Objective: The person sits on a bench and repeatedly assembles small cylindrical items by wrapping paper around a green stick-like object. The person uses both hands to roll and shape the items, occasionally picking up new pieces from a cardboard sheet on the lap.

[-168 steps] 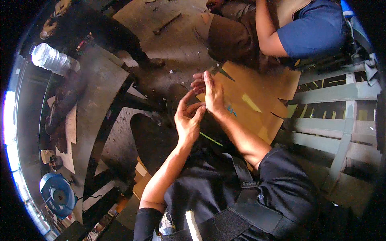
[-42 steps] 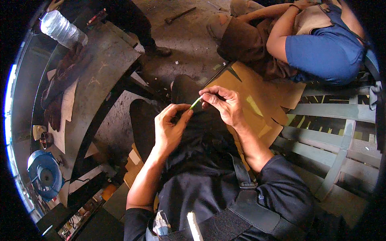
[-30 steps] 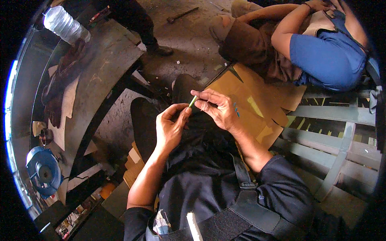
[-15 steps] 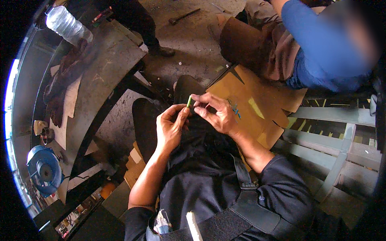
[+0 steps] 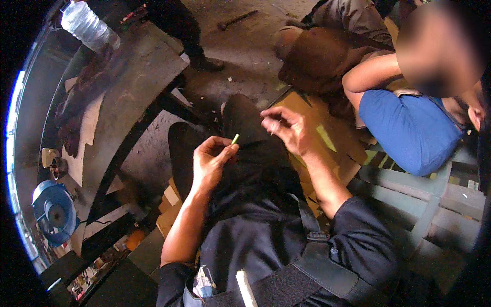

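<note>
A short, thin light-green stick (image 5: 235, 139) stands up at a tilt from my left hand (image 5: 208, 161). The thumb and forefinger of that hand pinch its lower end, above my dark-trousered lap. To the right and a little higher hovers my right hand (image 5: 290, 132), away from the stick. Its fingers are loosely bent and apart, and I see nothing held in them. Behind it lies a flat sheet of brown cardboard (image 5: 343, 152) with a yellowish strip (image 5: 325, 138) on top.
Along the left runs a dark metal table (image 5: 138, 71) bearing a clear plastic bottle (image 5: 92, 25) and a dark cloth (image 5: 84, 110). A blue fan (image 5: 55, 212) is at lower left. At right, a person in blue (image 5: 409, 128) sits close beside grey slats (image 5: 399, 192). Another person's leg (image 5: 192, 38) stands ahead.
My right hand has drawn back from the stick's tip, up and to the right. The left hand has lowered slightly with the stick. The person in blue has shifted, raising a bent arm.
</note>
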### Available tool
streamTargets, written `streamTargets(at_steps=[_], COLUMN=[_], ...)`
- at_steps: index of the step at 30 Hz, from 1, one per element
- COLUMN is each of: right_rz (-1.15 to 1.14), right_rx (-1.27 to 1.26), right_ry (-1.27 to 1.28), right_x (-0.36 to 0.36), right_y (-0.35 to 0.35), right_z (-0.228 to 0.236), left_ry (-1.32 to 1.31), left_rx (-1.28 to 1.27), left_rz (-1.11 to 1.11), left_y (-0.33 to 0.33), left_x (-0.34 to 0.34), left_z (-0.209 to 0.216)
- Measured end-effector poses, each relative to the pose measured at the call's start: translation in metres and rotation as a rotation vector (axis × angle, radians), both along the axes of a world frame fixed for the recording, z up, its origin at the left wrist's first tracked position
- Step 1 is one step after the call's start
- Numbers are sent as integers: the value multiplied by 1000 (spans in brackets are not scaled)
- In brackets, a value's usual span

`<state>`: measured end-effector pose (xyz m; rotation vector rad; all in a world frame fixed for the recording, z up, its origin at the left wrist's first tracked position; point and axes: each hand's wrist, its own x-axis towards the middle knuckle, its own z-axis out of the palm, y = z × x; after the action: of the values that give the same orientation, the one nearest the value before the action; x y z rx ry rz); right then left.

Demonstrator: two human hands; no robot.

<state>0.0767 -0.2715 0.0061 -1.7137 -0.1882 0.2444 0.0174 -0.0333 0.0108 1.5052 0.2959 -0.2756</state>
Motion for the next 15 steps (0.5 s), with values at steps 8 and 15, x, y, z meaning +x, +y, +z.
streamTargets(at_steps=[8, 15], right_rz=[-286, 40], right_rx=[-382, -66], right_ry=[-110, -192], right_x=[11, -15], right_y=[-60, 24], right_z=[-42, 1], left_ry=[79, 104], left_rx=[-79, -137], left_rz=[-30, 38], left_y=[4, -1], left_x=[-2, -1], left_z=[-2, -7])
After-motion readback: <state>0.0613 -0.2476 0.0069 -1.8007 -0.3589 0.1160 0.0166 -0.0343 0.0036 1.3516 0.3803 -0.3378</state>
